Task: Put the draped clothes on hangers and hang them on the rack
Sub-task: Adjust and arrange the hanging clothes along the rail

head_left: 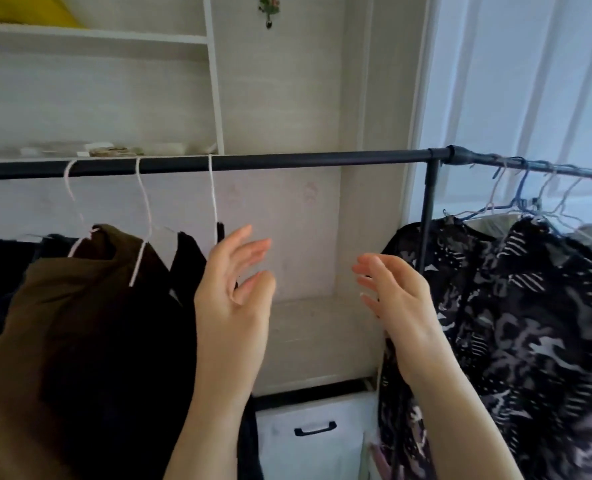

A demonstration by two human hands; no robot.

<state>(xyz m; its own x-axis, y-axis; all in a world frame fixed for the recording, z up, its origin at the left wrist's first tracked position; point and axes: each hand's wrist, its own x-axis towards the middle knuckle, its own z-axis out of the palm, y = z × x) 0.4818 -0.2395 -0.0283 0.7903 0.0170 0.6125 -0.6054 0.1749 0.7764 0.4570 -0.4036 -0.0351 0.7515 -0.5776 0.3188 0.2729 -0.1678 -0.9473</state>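
Across the middle of the frame ran the black rack bar point(287, 161), with its upright post point(429, 209) at the right; behind it we saw pale shelving point(114, 39) in the upper left and a bright curtained window point(530, 81) in the upper right. At the lower left hung the brown garment point(79, 306) and a black garment point(183, 258) just beside it, each on a white hanger point(142, 216) hooked over the bar. At the right, beyond the post, a black-and-white patterned garment point(530, 323) hung among blue and white wire hangers point(523, 202). Our left hand point(233, 296) was raised at the centre, beside the black garment, fingers spread apart and relaxed, gripping nothing. Our right hand point(400, 303) was raised near the patterned garment's edge, fingers likewise apart and holding nothing. At the bottom centre stood a white drawer point(308, 445) with a small black handle point(315, 428)
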